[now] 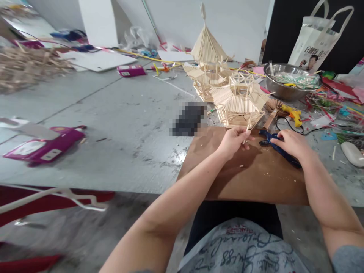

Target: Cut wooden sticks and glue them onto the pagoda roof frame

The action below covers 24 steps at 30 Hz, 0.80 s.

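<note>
Just in front of the stick-built model, my left hand [233, 142] pinches a short, thin wooden stick [247, 137] between thumb and fingertips. My right hand [292, 143] is closed around blue-handled pliers [280, 148], with the thumb on top near the jaws. The pliers lie low over a brown board [227, 185], pointing up and to the left. The nearer wooden stick model [237, 100] has a six-sided sloping roof with an open frame on top. Behind it stands a taller tower model [207, 49] with a pointed roof.
A yellow glue gun [294, 115] and a metal bowl [292, 91] of wrapped pieces sit to the right, near a white mouse [352, 153]. Left of the board is a blurred dark object [189, 119]. Purple packs [47, 146] and a stick pile [28, 70] lie further left.
</note>
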Available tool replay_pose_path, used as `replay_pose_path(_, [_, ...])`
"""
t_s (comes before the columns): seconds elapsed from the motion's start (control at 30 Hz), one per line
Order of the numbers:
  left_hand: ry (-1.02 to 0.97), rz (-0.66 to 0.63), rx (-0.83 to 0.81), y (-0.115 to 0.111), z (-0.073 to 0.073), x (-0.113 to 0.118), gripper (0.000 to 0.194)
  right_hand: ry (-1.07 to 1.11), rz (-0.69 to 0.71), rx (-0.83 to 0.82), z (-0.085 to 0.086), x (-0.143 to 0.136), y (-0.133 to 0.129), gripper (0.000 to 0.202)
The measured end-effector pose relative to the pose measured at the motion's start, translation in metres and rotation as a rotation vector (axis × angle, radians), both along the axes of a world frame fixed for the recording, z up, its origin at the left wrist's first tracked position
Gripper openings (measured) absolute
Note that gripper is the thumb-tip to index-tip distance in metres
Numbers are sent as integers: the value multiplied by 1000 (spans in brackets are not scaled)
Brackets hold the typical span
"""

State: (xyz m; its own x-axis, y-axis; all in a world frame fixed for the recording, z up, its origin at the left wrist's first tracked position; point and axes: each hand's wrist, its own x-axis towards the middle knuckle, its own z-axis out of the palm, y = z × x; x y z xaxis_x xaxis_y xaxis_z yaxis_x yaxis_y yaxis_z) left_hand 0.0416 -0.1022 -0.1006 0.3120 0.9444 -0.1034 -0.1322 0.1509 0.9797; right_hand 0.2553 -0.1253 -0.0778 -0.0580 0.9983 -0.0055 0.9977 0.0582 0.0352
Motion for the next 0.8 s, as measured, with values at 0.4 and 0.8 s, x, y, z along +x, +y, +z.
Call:
replay_pose_path(0.4, [-195,-26,-49,8,-5,-15,16,-93,13,-207,2,1,-7,20])
replay_pose_path(0.8, [-274,38,104,3,-11,-9,20,1154,135,-19,24,16,-22,36])
